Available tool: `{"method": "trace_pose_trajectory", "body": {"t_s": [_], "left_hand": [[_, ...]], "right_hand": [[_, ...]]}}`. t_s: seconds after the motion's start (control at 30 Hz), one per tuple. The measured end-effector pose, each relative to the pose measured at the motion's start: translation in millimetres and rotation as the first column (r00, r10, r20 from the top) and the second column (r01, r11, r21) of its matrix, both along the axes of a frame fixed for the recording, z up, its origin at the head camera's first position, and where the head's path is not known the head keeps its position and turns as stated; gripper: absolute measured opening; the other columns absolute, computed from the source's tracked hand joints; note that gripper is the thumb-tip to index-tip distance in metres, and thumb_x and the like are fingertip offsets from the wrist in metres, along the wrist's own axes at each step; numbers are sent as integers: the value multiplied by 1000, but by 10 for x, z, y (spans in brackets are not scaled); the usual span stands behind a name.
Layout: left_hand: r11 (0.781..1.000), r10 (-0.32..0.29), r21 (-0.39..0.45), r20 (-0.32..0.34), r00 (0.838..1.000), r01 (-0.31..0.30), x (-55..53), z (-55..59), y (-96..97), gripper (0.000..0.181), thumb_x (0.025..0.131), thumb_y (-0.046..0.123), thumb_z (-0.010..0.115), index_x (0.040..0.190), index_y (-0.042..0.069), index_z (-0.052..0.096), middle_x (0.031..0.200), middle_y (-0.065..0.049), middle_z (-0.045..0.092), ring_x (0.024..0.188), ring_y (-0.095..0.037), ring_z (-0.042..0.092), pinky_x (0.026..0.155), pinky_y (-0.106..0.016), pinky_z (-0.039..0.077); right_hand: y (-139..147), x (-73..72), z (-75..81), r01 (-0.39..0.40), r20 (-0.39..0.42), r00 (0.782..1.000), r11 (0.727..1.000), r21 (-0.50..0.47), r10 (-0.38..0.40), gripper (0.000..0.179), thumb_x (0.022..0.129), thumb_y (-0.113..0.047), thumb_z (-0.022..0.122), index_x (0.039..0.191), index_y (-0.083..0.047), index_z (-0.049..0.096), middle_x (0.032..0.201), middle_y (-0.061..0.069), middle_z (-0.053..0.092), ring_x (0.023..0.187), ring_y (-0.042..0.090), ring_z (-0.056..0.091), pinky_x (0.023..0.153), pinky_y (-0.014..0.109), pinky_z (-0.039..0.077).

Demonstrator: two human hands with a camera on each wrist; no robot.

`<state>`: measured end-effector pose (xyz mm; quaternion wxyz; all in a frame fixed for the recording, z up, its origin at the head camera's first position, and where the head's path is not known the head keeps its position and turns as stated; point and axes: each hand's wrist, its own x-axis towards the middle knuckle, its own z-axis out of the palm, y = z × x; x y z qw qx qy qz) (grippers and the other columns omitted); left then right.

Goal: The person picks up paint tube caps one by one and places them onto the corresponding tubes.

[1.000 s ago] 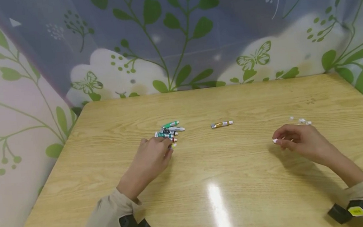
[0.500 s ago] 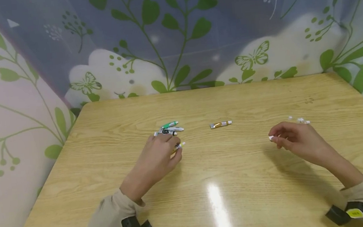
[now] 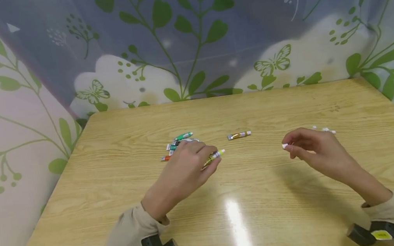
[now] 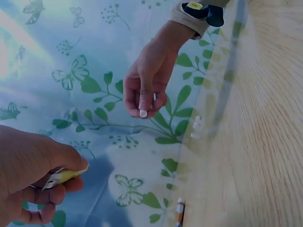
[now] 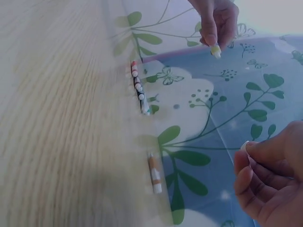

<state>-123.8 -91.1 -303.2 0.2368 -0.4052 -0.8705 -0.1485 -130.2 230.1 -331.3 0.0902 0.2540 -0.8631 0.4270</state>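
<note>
My left hand (image 3: pixel 183 171) holds a yellow paint tube (image 3: pixel 211 159) above the table, its pale tip pointing right. In the left wrist view, the yellow tube (image 4: pixel 66 177) sits between thumb and fingers. Across from it, my right hand (image 3: pixel 321 153) pinches a small white cap (image 3: pixel 285 146) between thumb and fingertips, also off the table. The right wrist view shows this white cap (image 5: pixel 245 145) at the thumb's tip. Behind my left hand lies a cluster of paint tubes, among them a green tube (image 3: pixel 184 136) and an orange-red tube (image 3: pixel 165 158); the hand hides part of the cluster.
A gold-brown paint tube (image 3: pixel 239 135) lies alone mid-table. Several small white pieces (image 3: pixel 326 130) lie beyond my right hand. The wooden table (image 3: pixel 260 203) ends at a leaf-patterned cloth (image 3: pixel 212 59) at the back, with more patterned cloth at the sides.
My left hand has picked the yellow tube out of the cluster and carried it to the right. My right hand, still pinching the white cap, has moved slightly left.
</note>
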Motion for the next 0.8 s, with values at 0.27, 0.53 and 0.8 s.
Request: {"method": "trace_pose_trajectory", "body": {"t_s": [0.27,0.53,0.8], "left_hand": [[999,-45,21,-36,998,46,39,85,147,16,89,18,70,99,6,73,90,-3,72,85,-18,65,77,-33,47],[998,-59,18,-60,996,60,72,151,242,16,92,18,67,101,6,72,91,-2,72,83,-18,64,77,-33,47],[997,-68,20,-76,995,69,142,207,313,15,92,19,67,100,6,72,92,-2,72,85,-18,64,78,-33,48]], "right_hand": [[-112,50,97,1,-27,1000,999,-40,-2,17,88,4,65,100,-8,65,79,-2,65,65,8,62,57,19,46],[-277,76,168,-67,-67,996,990,-126,59,21,86,10,65,100,-6,67,84,-1,66,67,10,62,62,19,50],[-391,105,214,-127,-112,988,971,-205,105,26,84,16,64,100,-4,67,86,0,66,67,11,61,61,20,50]]}}
